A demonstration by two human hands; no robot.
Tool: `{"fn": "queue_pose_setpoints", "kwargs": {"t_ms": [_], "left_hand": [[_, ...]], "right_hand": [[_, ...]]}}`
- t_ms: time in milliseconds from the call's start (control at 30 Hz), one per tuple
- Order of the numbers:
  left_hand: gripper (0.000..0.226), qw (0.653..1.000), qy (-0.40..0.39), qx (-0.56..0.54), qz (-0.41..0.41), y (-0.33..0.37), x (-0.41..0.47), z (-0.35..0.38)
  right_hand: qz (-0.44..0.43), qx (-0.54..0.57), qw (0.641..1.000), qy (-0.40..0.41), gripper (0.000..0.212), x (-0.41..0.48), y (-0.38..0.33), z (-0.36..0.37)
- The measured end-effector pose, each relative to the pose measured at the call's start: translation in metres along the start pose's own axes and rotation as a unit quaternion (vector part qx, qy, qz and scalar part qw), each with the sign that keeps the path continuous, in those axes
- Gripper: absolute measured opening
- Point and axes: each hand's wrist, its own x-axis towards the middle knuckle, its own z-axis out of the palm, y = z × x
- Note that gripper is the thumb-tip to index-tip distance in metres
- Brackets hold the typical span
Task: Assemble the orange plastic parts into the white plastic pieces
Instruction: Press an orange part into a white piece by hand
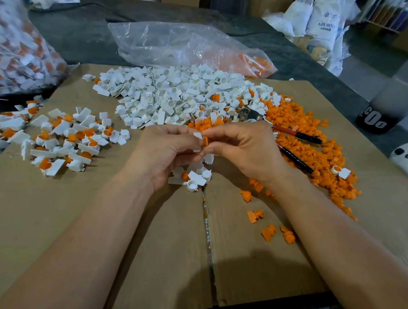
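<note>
left hand [165, 151]: pinches white piece [198, 136]
right hand [242, 148]: pinches orange part [206, 141], touching the piece
far: white pile [177, 94]

cardboard [61, 219], white pcs pile [172, 95], orange pcs pile [315, 149]

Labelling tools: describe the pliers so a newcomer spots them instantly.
Start at the cardboard sheet, then its right side, where loose orange parts are heaped. The pliers lie on that heap just beyond the right hand: the only metal tool, with red-and-black handles.
</note>
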Motion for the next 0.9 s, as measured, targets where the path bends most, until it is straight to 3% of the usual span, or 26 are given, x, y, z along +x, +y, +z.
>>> {"fn": "queue_pose_setpoints", "kwargs": {"t_ms": [133, 733, 900], "left_hand": [[0.015, 0.999, 0.018, 0.04, 0.005, -0.0007, 0.0007, -0.0008], [0.017, 1.0, 0.01, 0.016, 0.011, 0.003, -0.0018, 0.0005], [0.025, 1.0, 0.014, 0.013, 0.018, 0.0039, -0.0021, 0.0]], "right_hand": [[-0.002, 0.003, 1.0, 0.009, 0.021, -0.0001, 0.0004, 0.0032], [-0.01, 0.011, 1.0, 0.009, 0.038, 0.0009, -0.001, 0.0016], [0.046, 0.08, 0.996, 0.017, 0.046, 0.0012, -0.0009, 0.0031]]}}
